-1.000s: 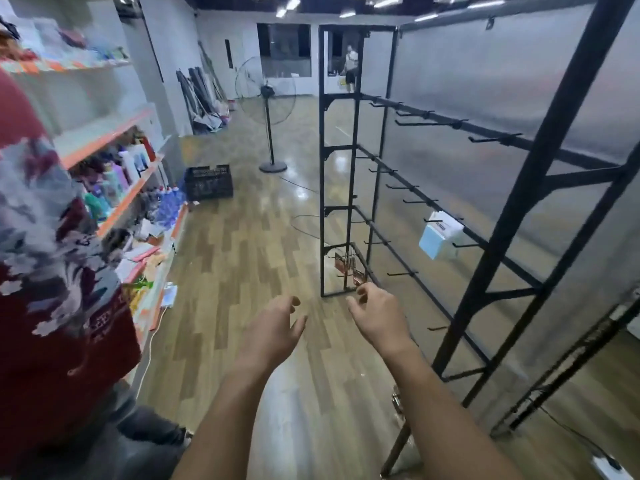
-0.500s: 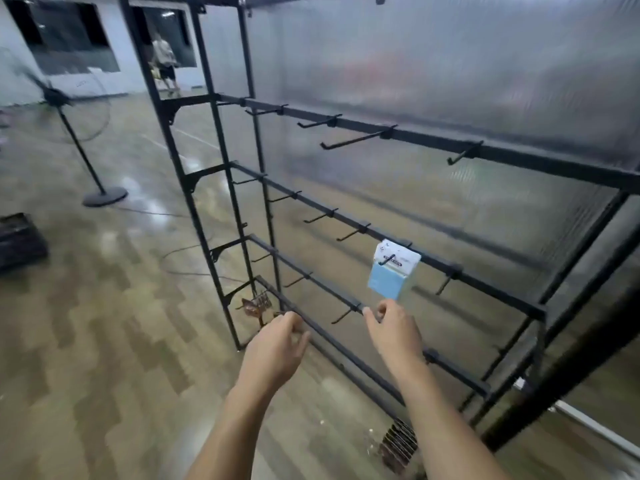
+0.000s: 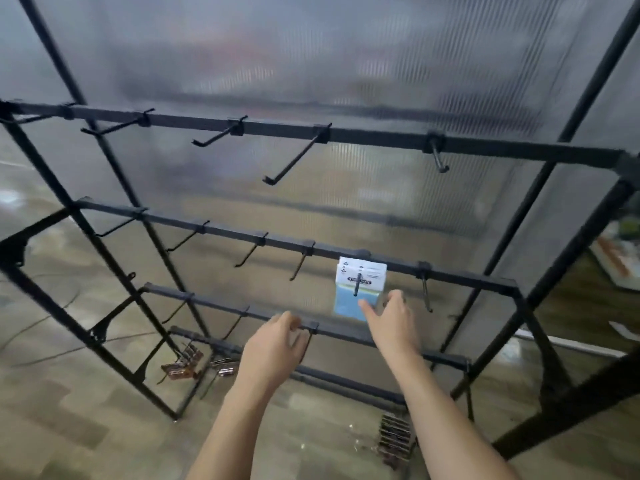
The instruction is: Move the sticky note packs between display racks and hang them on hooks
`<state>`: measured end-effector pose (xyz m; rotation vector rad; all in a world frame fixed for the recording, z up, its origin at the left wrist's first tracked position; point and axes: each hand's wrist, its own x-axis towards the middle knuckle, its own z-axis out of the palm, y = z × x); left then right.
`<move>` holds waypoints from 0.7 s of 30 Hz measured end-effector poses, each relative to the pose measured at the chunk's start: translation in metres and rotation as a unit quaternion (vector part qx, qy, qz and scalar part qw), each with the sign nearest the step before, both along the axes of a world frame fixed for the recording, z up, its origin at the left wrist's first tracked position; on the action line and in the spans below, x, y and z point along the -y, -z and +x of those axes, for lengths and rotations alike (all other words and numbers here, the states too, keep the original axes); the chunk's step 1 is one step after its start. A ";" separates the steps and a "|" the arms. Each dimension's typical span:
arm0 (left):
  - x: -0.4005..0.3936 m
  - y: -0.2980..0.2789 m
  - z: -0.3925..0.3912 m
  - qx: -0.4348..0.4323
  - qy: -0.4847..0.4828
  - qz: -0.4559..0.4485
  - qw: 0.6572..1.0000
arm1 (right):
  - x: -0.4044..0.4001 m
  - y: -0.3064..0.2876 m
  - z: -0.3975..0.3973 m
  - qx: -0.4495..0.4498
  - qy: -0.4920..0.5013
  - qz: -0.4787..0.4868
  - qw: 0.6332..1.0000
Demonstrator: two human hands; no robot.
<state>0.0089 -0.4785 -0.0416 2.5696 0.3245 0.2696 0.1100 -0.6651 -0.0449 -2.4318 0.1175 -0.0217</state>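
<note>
Black display rack (image 3: 346, 252) ahead, blue white-topped sticky note pack (image 3: 358, 292) hanging near right end; right hand (image 3: 389, 322) spread just below, left hand (image 3: 273, 351) loosely curled, empty.

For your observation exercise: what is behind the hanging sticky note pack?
Behind the sticky note pack runs the rack's black crossbar, then a ribbed translucent panel. The right hand covers the pack's lower edge.

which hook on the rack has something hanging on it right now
The hook on the second bar down, second from the right, just above the right hand. It alone carries a blue sticky note pack; the others visible there look bare.
</note>
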 end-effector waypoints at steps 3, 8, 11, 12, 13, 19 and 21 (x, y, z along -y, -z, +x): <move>-0.014 0.005 0.016 0.007 0.028 -0.001 1.000 | -0.008 0.003 0.004 0.008 0.015 0.012 1.000; -0.034 0.008 0.045 -0.003 0.103 -0.003 0.995 | -0.023 0.007 0.002 0.006 0.048 0.058 0.997; -0.047 0.008 0.059 -0.015 0.159 0.010 0.987 | -0.032 0.008 -0.005 0.004 0.098 0.095 0.991; -0.052 0.008 0.061 -0.017 0.174 0.015 0.984 | -0.035 0.008 -0.009 0.004 0.117 0.102 0.988; -0.058 0.008 0.062 -0.018 0.189 0.019 0.982 | -0.038 0.007 -0.015 0.009 0.135 0.109 0.985; -0.084 0.014 0.062 -0.025 0.247 0.016 0.968 | -0.058 0.003 -0.053 0.040 0.196 0.190 0.961; -0.084 0.014 0.060 -0.023 0.259 0.008 0.966 | -0.062 0.002 -0.065 0.062 0.200 0.217 0.954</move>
